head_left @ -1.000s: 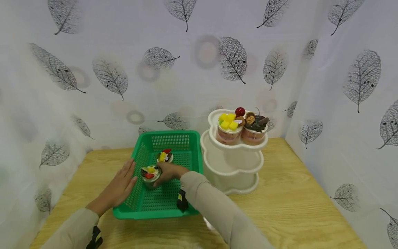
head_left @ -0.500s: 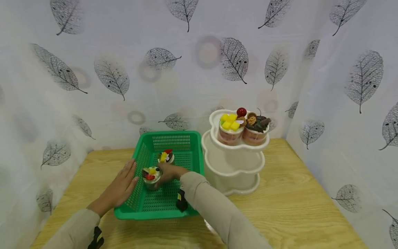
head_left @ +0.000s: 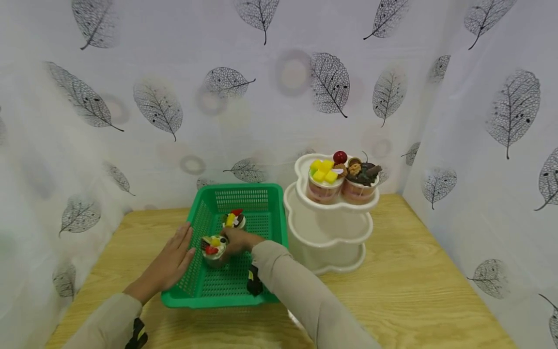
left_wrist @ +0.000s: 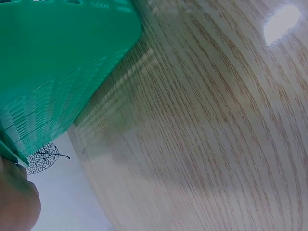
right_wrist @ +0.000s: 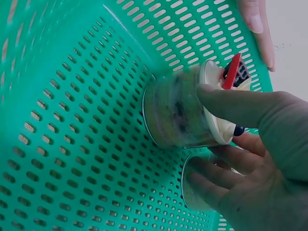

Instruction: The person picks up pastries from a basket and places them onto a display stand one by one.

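Inside the green plastic basket [head_left: 235,301] stand two clear dessert cups with fruit and cream tops. My right hand [head_left: 240,240] is at the nearer dessert cup [right_wrist: 174,108], its thumb across the cup's rim and its fingers on the opposite side. This cup has a red fruit slice, a dark waffle-like piece and a blueberry on top; its base is at the basket floor. The farther dessert cup [head_left: 234,220] stands just behind, partly hidden by my fingers in the right wrist view. My left hand [head_left: 167,261], fingers straight, rests against the basket's left rim.
Right of the basket stands a white tiered stand [head_left: 329,228] with cloud-shaped trays. Its top tray bears a mango-topped dessert cup [head_left: 323,184] and a chocolate-topped dessert cup [head_left: 361,183]. A leaf-print curtain [head_left: 270,121] closes off the back and sides of the wooden table [head_left: 418,281].
The view has shifted slightly. The nearer dessert cup has moved a touch toward me and to the right with my right hand at it. My left hand stays at the rim.
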### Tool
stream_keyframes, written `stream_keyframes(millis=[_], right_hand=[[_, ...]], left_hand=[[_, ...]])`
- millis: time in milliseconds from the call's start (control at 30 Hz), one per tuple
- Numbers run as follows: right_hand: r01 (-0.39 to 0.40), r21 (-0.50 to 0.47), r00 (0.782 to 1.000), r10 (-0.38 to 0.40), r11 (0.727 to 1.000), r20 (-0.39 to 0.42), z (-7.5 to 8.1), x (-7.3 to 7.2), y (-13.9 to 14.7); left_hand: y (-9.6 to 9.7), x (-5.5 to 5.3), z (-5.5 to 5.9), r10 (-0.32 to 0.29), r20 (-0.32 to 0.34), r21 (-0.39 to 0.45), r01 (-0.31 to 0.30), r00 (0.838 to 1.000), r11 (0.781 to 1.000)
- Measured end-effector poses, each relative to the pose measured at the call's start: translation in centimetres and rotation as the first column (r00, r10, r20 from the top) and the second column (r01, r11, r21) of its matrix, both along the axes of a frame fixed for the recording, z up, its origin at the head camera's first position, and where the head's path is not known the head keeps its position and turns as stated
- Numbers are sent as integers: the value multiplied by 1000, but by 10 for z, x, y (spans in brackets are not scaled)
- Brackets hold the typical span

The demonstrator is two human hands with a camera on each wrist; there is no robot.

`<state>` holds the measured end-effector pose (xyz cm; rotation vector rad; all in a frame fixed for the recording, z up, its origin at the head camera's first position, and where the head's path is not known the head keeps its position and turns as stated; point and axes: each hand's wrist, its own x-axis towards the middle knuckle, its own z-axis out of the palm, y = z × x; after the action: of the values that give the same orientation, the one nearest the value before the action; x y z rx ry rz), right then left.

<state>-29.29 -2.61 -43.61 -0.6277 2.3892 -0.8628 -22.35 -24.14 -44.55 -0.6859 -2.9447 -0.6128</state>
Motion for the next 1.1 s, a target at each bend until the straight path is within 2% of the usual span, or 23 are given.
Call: stream_keyframes(millis=[300, 667, 867, 1100], right_hand=[[-40, 63, 999, 40, 997, 1, 3, 3, -4], [-129, 151, 985, 144, 980, -94, 4, 1, -4], [-103, 92, 992, 109, 990, -67, 6, 0, -2], [-103, 33, 993, 105, 994, -58, 23, -1, 6]], left_hand=[[1, -1, -1, 1, 10, -16, 0, 1000, 1000], [1, -2, -2, 0, 5, -23, 0, 1000, 1000], [0, -1, -1, 8, -3, -32, -8, 1000, 999], [-1, 0, 1, 10, 2, -24, -10, 1000, 1000]])
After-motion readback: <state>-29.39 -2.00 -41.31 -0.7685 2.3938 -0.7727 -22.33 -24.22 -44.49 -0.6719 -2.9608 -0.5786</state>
